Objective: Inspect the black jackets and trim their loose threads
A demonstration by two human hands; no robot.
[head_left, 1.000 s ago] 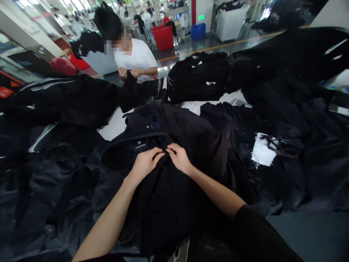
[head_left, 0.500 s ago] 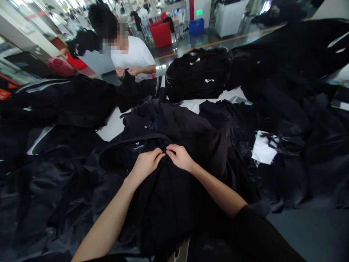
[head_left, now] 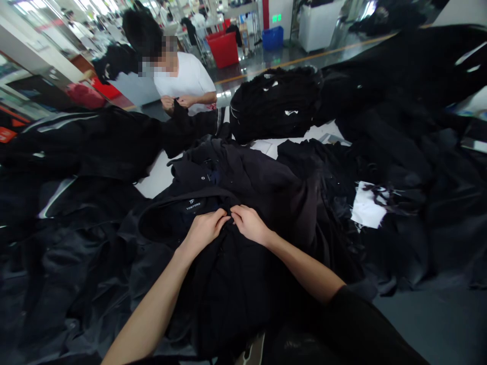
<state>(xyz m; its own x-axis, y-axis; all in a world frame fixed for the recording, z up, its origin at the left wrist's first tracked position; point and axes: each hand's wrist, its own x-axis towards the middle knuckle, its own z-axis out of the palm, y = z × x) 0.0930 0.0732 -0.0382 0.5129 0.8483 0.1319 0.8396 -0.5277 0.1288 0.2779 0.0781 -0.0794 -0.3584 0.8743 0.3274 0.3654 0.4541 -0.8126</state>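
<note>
A black collared garment [head_left: 243,274] lies in front of me, its neck opening toward the left with a printed label [head_left: 193,204] inside. My left hand [head_left: 207,226] pinches the cloth at the front edge by the collar. Close beside it, almost fingertip to fingertip, my right hand [head_left: 249,224] pinches the same edge. Whatever small part sits between the fingertips is hidden. Behind the hands, another dark garment [head_left: 262,172] with a small round light mark is bunched up.
Heaped dark garments [head_left: 49,274] cover the table on both sides. A frayed white cloth scrap [head_left: 368,205] lies at the right. Beyond a tied black bundle [head_left: 276,104], a person in a white shirt [head_left: 186,76] handles black cloth. Red [head_left: 222,49] and blue [head_left: 273,38] bins stand behind.
My right hand's fingertips have shifted slightly down and closer to the left hand's. Both hands keep their pinch on the garment's edge.
</note>
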